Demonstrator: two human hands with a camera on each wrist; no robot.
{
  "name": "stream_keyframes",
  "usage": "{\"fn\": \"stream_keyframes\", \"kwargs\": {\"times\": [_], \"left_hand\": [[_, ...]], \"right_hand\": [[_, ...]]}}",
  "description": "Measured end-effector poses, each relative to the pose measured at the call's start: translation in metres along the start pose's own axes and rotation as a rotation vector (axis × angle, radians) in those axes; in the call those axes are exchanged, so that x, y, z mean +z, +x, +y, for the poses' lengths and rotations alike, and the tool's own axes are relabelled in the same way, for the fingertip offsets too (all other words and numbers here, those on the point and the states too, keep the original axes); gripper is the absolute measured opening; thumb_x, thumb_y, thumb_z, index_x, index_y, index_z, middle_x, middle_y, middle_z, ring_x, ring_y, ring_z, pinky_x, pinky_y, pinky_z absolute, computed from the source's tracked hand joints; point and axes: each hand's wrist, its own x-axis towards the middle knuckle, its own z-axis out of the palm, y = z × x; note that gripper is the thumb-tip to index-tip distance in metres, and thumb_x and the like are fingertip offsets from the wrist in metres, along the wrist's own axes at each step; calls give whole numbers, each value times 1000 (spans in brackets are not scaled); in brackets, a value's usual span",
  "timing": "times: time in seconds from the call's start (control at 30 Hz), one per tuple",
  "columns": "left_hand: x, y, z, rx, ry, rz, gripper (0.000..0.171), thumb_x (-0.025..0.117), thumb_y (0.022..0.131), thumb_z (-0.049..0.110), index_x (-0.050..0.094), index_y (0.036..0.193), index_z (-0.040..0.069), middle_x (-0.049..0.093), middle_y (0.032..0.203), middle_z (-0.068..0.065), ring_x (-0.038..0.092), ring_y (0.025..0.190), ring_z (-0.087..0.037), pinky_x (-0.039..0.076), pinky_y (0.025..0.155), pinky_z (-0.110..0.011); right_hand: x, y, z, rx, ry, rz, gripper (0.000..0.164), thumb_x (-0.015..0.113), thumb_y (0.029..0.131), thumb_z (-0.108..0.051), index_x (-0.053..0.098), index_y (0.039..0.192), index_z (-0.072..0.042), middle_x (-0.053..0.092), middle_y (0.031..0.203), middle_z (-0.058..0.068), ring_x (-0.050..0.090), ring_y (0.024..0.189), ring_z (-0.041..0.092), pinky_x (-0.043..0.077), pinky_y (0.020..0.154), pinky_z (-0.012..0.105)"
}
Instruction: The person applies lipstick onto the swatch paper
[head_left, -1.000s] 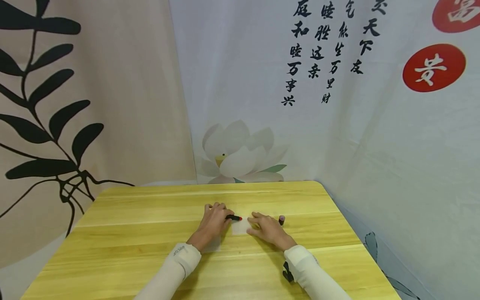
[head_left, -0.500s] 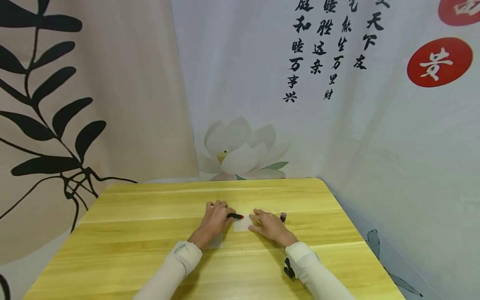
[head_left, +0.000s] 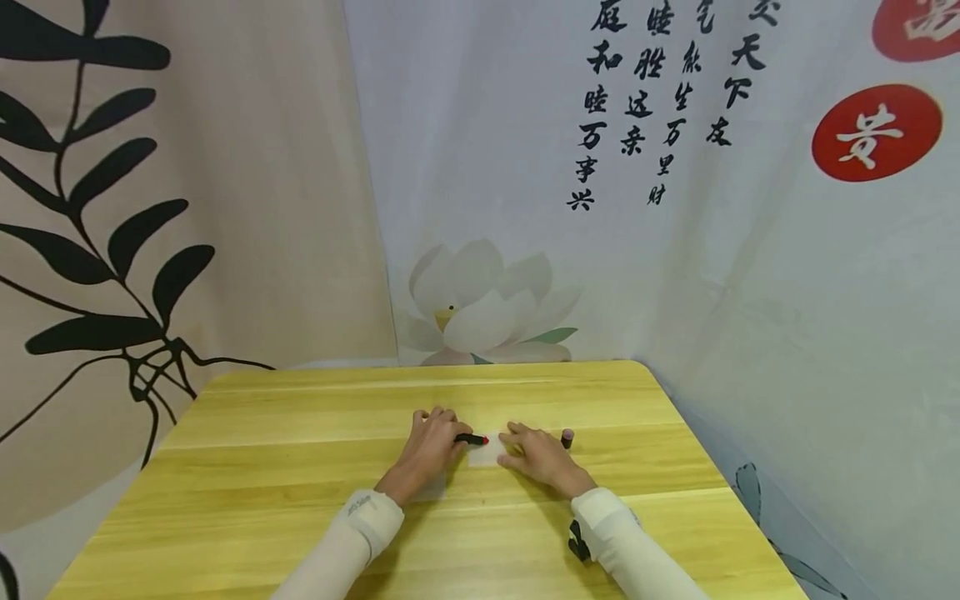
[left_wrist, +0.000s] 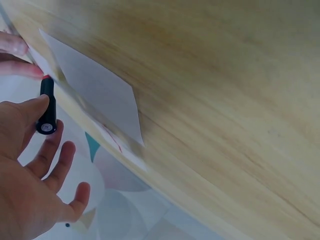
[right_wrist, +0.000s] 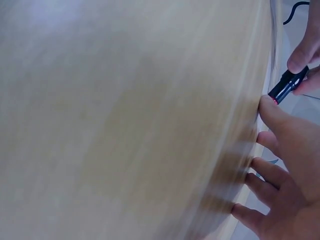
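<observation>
My left hand (head_left: 431, 446) pinches a black lipstick (head_left: 471, 439) with a red tip between thumb and fingers, its other fingers spread in the left wrist view. The tip is at a small white paper (head_left: 483, 455) lying on the wooden table (head_left: 300, 533). My right hand (head_left: 542, 458) rests its fingertips on the paper's right side, fingers extended. In the left wrist view a thin red stroke (left_wrist: 114, 140) shows on white paper, near another pale sheet (left_wrist: 97, 85). In the right wrist view the lipstick (right_wrist: 287, 85) is close to the right thumb.
A dark cap-like piece (head_left: 567, 438) with a pinkish top stands right of the right hand. A small black object (head_left: 577, 542) is beside the right sleeve. Partly under the left wrist lies a second pale sheet (head_left: 433, 488). A printed curtain (head_left: 480, 208) hangs behind the table.
The head view shifts slightly. Both hands stay in nearly the same place on the paper, with the lipstick still in the left hand.
</observation>
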Motion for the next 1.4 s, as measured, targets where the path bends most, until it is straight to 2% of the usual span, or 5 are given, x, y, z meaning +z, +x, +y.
{"fn": "stream_keyframes", "kwargs": {"times": [0.37,1.4], "left_hand": [[-2,-8,5,30,32,21,21,83,91,23,82,112,23,67,97,3,59,93,-21,43,93,-54],[-1,-24,8,42,50,42,20,84,90,24,83,110,24,67,97,4,58,96,-20,43,95,-54]], "right_hand": [[2,1,2,0,-15,0,51,69,102,-32,62,142,-2,49,151,29,57,130,48,48,104,58],[2,-1,-5,7,-18,-13,48,69,102,-29,62,142,-2,49,151,30,57,128,50,47,104,60]]}}
